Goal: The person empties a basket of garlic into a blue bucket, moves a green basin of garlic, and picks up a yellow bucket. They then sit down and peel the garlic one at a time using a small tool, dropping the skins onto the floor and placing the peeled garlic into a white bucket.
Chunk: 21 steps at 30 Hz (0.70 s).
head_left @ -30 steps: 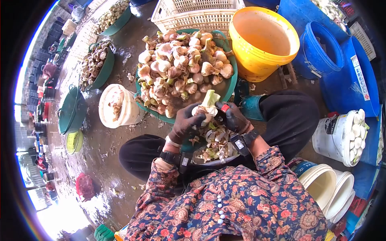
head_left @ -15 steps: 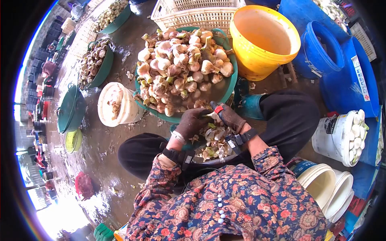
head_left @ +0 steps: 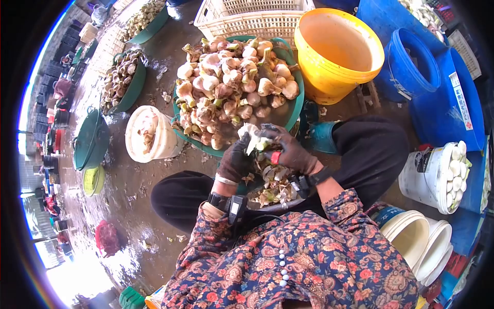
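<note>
In my gloved hands is a garlic bulb (head_left: 263, 143), white with a pale green part, with loose whitish skin at its left side. My left hand (head_left: 236, 160) closes on its left side. My right hand (head_left: 292, 149), with a red band on one finger, grips the bulb from the right. The fingers partly cover it. Just beyond, a green tub (head_left: 294, 116) is heaped with unpeeled garlic bulbs (head_left: 226, 82). Below my hands, between my legs, lies a pile of garlic peelings (head_left: 278, 186) in a container that is mostly hidden.
A yellow bucket (head_left: 329, 85) and a cream crate (head_left: 247, 24) stand beyond the tub. To the left is a white bucket (head_left: 164, 141). A white bucket of peeled garlic (head_left: 424, 175) and blue tubs (head_left: 442, 113) are at the right. Wet floor (head_left: 139, 201) spreads leftward.
My hands have turned and lifted slightly toward the tub. The garlic bulb, mostly covered before, now shows pale between them, with skin sticking out. The tubs and buckets have not moved.
</note>
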Each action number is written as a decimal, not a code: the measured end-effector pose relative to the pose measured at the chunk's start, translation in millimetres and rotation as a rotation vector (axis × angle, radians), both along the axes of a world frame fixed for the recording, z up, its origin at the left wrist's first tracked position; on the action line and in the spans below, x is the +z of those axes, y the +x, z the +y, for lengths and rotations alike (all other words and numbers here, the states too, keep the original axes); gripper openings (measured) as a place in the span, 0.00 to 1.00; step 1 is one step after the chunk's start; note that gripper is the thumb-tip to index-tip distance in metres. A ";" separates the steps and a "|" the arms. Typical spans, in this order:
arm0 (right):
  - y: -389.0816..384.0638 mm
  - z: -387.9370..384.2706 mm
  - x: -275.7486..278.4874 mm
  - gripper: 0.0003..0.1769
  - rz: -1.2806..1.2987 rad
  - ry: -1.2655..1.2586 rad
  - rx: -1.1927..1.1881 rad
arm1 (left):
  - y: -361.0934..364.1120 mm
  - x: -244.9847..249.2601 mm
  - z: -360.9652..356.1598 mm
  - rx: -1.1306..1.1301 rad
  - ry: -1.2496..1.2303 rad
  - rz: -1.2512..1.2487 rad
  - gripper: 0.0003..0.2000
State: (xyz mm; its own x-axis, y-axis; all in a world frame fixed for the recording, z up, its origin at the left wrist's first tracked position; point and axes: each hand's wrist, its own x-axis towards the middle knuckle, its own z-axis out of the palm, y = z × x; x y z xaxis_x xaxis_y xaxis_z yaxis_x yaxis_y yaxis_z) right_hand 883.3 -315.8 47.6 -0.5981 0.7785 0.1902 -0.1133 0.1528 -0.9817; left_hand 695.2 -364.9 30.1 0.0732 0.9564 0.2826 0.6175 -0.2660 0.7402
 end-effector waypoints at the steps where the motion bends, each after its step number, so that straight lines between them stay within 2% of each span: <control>1: -2.3 -3.4 -4.3 0.20 -0.240 0.255 -0.092 | 1.2 10.3 -1.3 -0.037 -0.077 -0.052 0.16; 2: -4.9 -5.7 -9.4 0.17 -0.481 0.508 -0.186 | 2.4 16.4 -2.3 -0.075 -0.156 -0.104 0.20; 3: -8.9 -5.1 -14.9 0.11 -0.404 0.503 -0.276 | 0.5 -4.8 6.6 -0.055 -0.554 -0.830 0.18; 4: -9.9 -3.0 -22.0 0.11 -0.402 0.504 -0.278 | 1.7 1.2 6.8 -0.057 -0.553 -0.828 0.18; 6: -8.7 2.5 -36.3 0.12 0.120 -0.561 -0.368 | 4.4 13.6 4.5 0.246 -0.664 -1.042 0.12; 7: -2.9 9.7 -34.7 0.11 0.237 -0.737 -0.456 | 8.0 14.8 -1.7 0.085 -0.374 -0.780 0.15; 8: 0.2 12.5 -36.4 0.11 0.235 -0.736 -0.459 | 6.2 16.6 -7.1 0.084 -0.375 -0.783 0.15; 10: 5.1 15.8 -40.4 0.10 0.267 -0.958 -0.569 | 0.1 23.4 -15.9 -0.028 -0.731 -1.069 0.17; 11: 8.7 16.4 -42.9 0.11 0.249 -1.031 -0.537 | 6.1 40.5 -19.7 -0.075 -0.630 -1.144 0.17; 12: 10.5 18.9 -63.4 0.14 0.533 -1.212 -0.397 | 8.1 61.3 -27.1 0.022 -0.645 -1.255 0.15; 14: 10.1 24.0 -63.7 0.16 0.559 -1.136 -0.508 | 0.7 70.0 -30.7 -0.404 -0.436 -1.505 0.12; 15: 15.5 22.7 -63.0 0.19 0.582 -1.115 -0.467 | -9.3 67.1 -30.1 -0.627 -0.416 -1.548 0.12; 16: 17.1 23.0 -68.4 0.19 0.581 -1.117 -0.465 | -14.1 80.0 -25.4 -0.763 -0.516 -1.435 0.13; 18: 18.2 25.9 -84.3 0.20 0.456 -1.107 -0.425 | -14.7 104.1 -14.9 -0.486 -0.848 -0.657 0.18; 19: 14.6 24.9 -81.7 0.20 0.454 -1.111 -0.418 | -5.4 85.4 -7.1 -0.498 -0.782 -0.615 0.26; 20: 9.0 23.4 -72.0 0.19 0.367 -1.018 -0.470 | 5.3 72.4 -3.8 -0.286 -0.690 -0.409 0.26; 21: 3.8 21.4 -59.0 0.18 0.282 -0.922 -0.523 | 15.1 61.8 3.0 -0.146 -0.593 -0.420 0.25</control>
